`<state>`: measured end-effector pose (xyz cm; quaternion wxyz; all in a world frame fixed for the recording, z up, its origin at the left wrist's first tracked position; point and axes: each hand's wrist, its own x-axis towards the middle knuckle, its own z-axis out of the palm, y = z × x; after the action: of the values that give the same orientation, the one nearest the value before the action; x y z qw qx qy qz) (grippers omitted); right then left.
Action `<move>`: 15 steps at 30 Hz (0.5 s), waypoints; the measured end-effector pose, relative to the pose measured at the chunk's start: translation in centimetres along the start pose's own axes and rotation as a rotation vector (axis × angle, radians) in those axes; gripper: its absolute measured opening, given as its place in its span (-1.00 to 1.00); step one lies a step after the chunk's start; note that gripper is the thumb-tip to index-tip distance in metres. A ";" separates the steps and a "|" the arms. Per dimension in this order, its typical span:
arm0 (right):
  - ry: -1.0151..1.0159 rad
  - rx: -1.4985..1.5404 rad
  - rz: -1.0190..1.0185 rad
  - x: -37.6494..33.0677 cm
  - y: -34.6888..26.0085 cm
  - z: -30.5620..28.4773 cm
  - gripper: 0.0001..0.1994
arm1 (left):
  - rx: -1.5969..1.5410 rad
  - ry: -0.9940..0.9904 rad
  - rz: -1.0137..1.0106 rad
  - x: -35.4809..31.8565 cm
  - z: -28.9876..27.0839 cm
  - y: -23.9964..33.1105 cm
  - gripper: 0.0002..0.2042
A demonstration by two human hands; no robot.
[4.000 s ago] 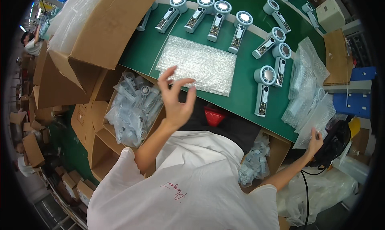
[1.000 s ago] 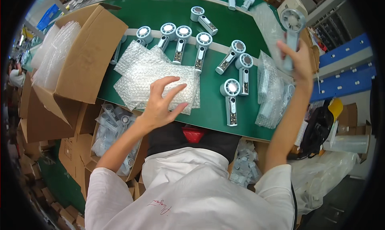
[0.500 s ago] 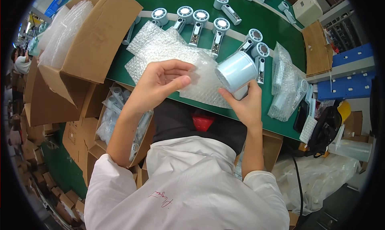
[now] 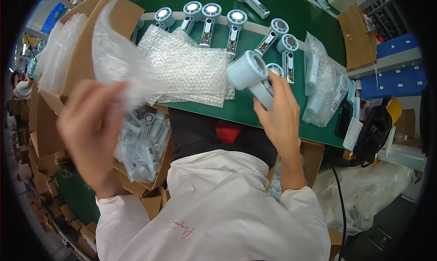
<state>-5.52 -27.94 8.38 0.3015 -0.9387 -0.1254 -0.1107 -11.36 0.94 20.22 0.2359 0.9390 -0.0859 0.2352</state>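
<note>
1. Fan [image 4: 246, 73]: it is pale blue and smooth, with a fat drum-shaped head and a straight handle. From my end I see the drum tipped, its curved side toward me and its rimmed round face turned up and to the right.
2. I have it in the right hand [image 4: 282, 115], fingers and thumb closed around the handle. The head sticks out beyond the fingertips, up and to the left of that hand, raised above the table [image 4: 296, 15].
3. The left hand [image 4: 88, 120] is heavily blurred on my feed. Its fingertips look pinched on a plastic sheet [image 4: 111, 51], thin and clear, which flares upward past the fingers; I cannot tell their exact grip.
4. Between the two hands, and farther out, I see bubble wrap [image 4: 186, 72] in overlapping flat pieces.
5. Beyond the right hand lie other fans [image 4: 237, 18], heads up, some with bright centres, others grey. One is partly hidden just behind the held fan.
6. To the right of the right hand I see fans in bubble sleeves [image 4: 321, 90], lying close together.
7. Behind the left hand stands a tall carton [image 4: 114, 24]; clear bags [image 4: 63, 51] poke out of it. Just below and right of that hand, bagged fans [image 4: 140, 147] fill a lower carton [image 4: 166, 158].
</note>
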 end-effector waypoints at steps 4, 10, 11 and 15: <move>-0.123 0.225 0.000 -0.9 1.4 0.4 -0.40 | -0.221 -0.356 -0.005 -1.2 11.0 -1.2 -0.77; -0.438 1.370 0.352 -4.0 2.4 1.3 -0.40 | -0.401 -0.297 -0.089 -3.3 19.6 -4.5 -0.79; -0.494 1.685 0.466 -4.3 2.5 1.3 -0.39 | -0.454 -0.267 -0.133 -3.4 20.0 -4.5 -0.79; -0.453 1.637 0.464 -4.6 2.7 1.4 -0.37 | -0.479 -0.385 -0.116 -2.5 19.5 -4.5 -0.75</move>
<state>-8.91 -30.03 4.53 0.8624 -0.4293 -0.0281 0.2668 -4.50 -4.41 2.00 0.4428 0.8873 -0.1281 0.0122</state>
